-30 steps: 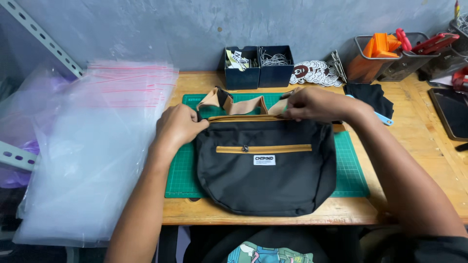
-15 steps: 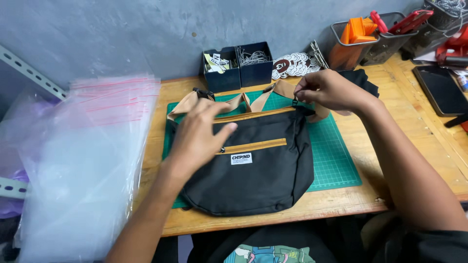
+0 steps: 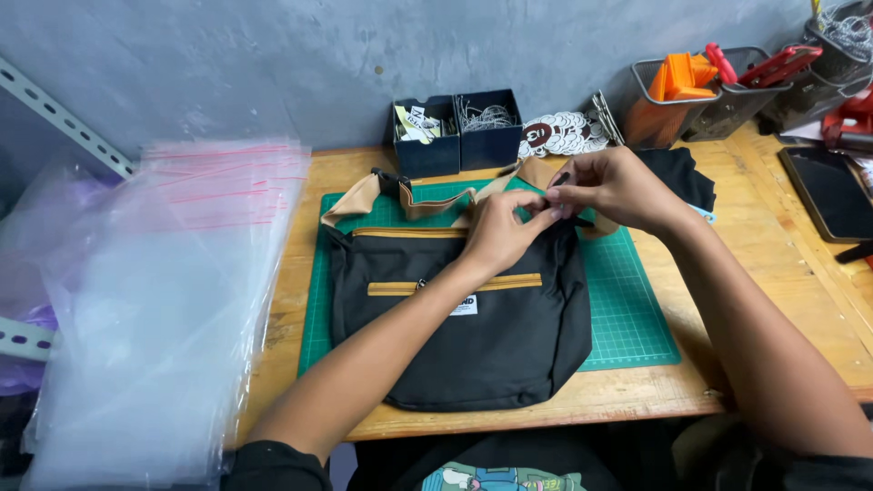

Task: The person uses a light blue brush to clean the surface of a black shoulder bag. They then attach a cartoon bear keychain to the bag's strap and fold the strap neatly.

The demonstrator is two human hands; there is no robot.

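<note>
A black shoulder bag (image 3: 473,345) with tan zip trim and a tan strap (image 3: 364,195) lies flat on a green cutting mat (image 3: 632,309). Both hands meet at the bag's top right corner. My left hand (image 3: 505,232) reaches across the bag and pinches something small at that corner. My right hand (image 3: 614,186) grips the same spot from the right, where the strap joins the bag. What exactly sits between the fingertips is too small to tell.
A thick stack of clear zip plastic bags (image 3: 155,300) lies at the left. Two dark blue boxes (image 3: 455,136) of small parts stand by the wall, round stickers (image 3: 564,135) beside them. Mesh baskets (image 3: 691,91) with orange and red tools and a dark tablet (image 3: 832,191) are at the right.
My left hand has left the bag's top left corner and crossed over to the top right corner, joining my right hand. The bag has shifted slightly on the mat.
</note>
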